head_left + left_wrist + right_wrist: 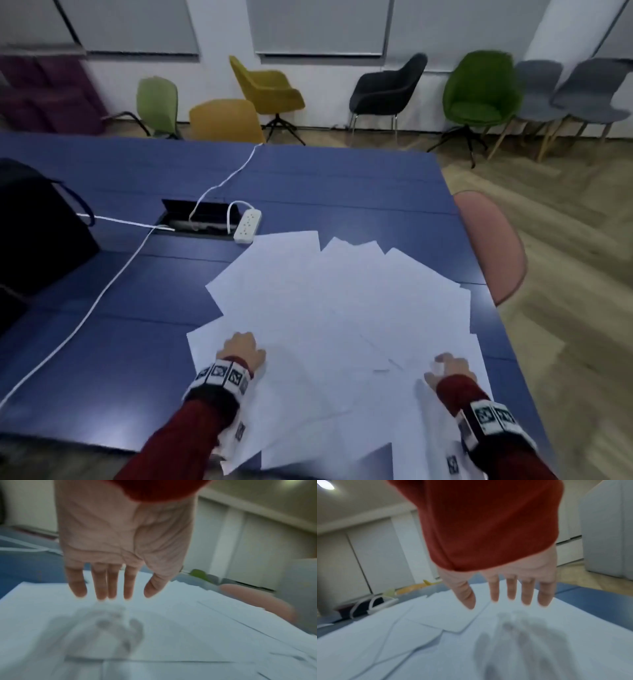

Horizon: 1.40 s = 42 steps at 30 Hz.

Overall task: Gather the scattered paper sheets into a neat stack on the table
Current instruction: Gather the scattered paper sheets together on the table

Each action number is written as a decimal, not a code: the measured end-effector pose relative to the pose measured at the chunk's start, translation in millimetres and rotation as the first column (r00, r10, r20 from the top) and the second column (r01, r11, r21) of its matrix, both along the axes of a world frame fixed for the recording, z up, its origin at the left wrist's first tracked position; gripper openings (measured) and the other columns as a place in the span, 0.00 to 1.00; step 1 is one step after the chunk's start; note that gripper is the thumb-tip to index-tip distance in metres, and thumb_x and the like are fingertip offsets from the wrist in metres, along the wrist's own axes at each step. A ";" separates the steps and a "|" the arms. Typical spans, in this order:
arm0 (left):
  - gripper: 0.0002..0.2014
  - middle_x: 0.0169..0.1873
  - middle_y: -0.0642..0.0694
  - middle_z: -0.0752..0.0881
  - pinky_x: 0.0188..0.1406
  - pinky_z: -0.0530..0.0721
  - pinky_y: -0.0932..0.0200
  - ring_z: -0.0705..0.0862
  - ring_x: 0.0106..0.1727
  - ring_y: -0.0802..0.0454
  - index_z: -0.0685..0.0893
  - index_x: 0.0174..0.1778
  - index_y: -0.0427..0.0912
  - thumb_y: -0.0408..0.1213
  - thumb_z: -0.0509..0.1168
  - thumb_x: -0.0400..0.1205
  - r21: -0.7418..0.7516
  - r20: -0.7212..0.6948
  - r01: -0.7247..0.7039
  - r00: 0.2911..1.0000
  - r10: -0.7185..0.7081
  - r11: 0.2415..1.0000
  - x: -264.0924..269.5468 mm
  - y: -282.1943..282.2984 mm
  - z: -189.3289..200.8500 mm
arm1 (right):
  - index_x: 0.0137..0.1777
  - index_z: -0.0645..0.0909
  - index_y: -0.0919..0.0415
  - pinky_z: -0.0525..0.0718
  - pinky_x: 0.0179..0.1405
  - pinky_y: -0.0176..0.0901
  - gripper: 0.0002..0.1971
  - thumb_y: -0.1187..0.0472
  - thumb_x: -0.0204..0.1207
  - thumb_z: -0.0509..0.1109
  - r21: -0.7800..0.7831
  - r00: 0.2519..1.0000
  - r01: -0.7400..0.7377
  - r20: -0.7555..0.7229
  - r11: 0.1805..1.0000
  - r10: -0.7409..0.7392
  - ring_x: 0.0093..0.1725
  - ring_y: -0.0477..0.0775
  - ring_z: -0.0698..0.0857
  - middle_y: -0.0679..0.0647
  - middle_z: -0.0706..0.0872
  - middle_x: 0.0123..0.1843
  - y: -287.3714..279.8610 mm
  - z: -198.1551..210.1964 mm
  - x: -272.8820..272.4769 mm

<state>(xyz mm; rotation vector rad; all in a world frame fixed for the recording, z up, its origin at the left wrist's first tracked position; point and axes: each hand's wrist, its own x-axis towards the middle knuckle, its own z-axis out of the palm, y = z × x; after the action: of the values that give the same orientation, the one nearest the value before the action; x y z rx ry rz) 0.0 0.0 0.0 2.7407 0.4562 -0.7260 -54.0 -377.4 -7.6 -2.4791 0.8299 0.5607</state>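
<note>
Left hand (120,536), right hand (513,582): fingers straight, empty, above scattered paper sheets (342,308).

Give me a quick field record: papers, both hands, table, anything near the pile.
papers: white sheets fanned out and overlapping, not yet stacked
table: blue, sheets lie near its right and near edges
left hand: open, fingers straight, over the left side of the pile, no grip; contact unclear
right hand: open, fingers spread, over the right side, no grip
nearby: white power strip at the far left corner of the pile; pink chair beside the table
</note>
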 end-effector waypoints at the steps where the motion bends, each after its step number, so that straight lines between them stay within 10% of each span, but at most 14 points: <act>1: 0.25 0.71 0.38 0.71 0.71 0.73 0.44 0.72 0.73 0.38 0.73 0.69 0.41 0.49 0.62 0.77 0.006 0.077 -0.141 0.987 0.140 0.990 6.2 6.0 0.3 | 0.66 0.71 0.55 0.74 0.67 0.57 0.25 0.52 0.69 0.70 -0.019 0.991 0.128 0.043 0.992 -0.127 0.67 0.68 0.74 0.61 0.70 0.69 -4.9 2.2 7.0; 6: 0.48 0.76 0.34 0.61 0.74 0.67 0.37 0.61 0.78 0.34 0.58 0.78 0.35 0.57 0.70 0.69 0.071 0.110 -0.458 0.886 0.450 0.886 -18.0 36.3 -28.6 | 0.74 0.60 0.66 0.67 0.71 0.67 0.44 0.48 0.64 0.77 -0.084 0.876 0.482 0.005 0.872 -0.483 0.74 0.73 0.66 0.69 0.64 0.76 -8.5 -21.1 -22.0; 15: 0.57 0.73 0.35 0.64 0.70 0.71 0.39 0.63 0.74 0.33 0.53 0.80 0.40 0.53 0.78 0.60 -0.042 0.156 -0.444 0.882 0.445 0.895 -22.7 37.2 -33.6 | 0.73 0.61 0.72 0.69 0.70 0.63 0.44 0.50 0.64 0.78 0.023 0.828 0.558 0.053 0.829 -0.559 0.73 0.72 0.70 0.70 0.66 0.75 6.7 -32.6 -18.2; 19: 0.56 0.74 0.32 0.64 0.70 0.71 0.39 0.67 0.74 0.31 0.52 0.81 0.37 0.39 0.79 0.62 -0.231 0.178 -0.535 0.798 0.576 0.812 -11.0 24.0 -31.0 | 0.74 0.61 0.72 0.65 0.71 0.64 0.49 0.44 0.61 0.78 -0.028 0.816 0.578 0.041 0.815 -0.577 0.75 0.68 0.64 0.68 0.63 0.76 23.9 -28.3 -11.9; 23: 0.54 0.73 0.30 0.68 0.67 0.74 0.41 0.72 0.73 0.32 0.59 0.75 0.27 0.50 0.80 0.63 -0.343 0.141 -0.622 0.707 0.693 0.704 -2.5 7.1 -30.3 | 0.73 0.62 0.73 0.74 0.66 0.61 0.47 0.52 0.60 0.81 0.013 0.819 0.573 0.021 0.819 -0.573 0.70 0.70 0.71 0.67 0.62 0.76 33.5 -33.2 -8.8; 35: 0.41 0.67 0.27 0.77 0.62 0.79 0.45 0.79 0.67 0.33 0.63 0.68 0.27 0.35 0.80 0.66 -0.312 0.031 -0.422 0.891 0.454 0.851 7.8 -19.9 -32.9 | 0.68 0.73 0.69 0.76 0.67 0.55 0.26 0.65 0.70 0.74 0.281 0.892 0.429 0.021 0.859 -0.452 0.68 0.70 0.79 0.69 0.80 0.67 22.4 -38.2 -4.1; 42: 0.35 0.66 0.33 0.79 0.62 0.78 0.51 0.79 0.67 0.37 0.66 0.70 0.32 0.30 0.75 0.70 -0.334 -0.002 -0.277 0.956 0.293 0.901 10.7 0.4 -34.6 | 0.57 0.83 0.72 0.76 0.50 0.47 0.15 0.62 0.76 0.68 0.388 0.754 0.555 0.140 0.736 -0.642 0.53 0.68 0.85 0.71 0.87 0.56 -0.1 -40.3 -8.8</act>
<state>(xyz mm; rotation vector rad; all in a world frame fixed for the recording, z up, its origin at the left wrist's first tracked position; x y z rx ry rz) 10.7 0.4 -34.6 2.3076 0.6444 -0.5964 -62.8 -377.5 -47.9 -1.7735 1.2430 0.1034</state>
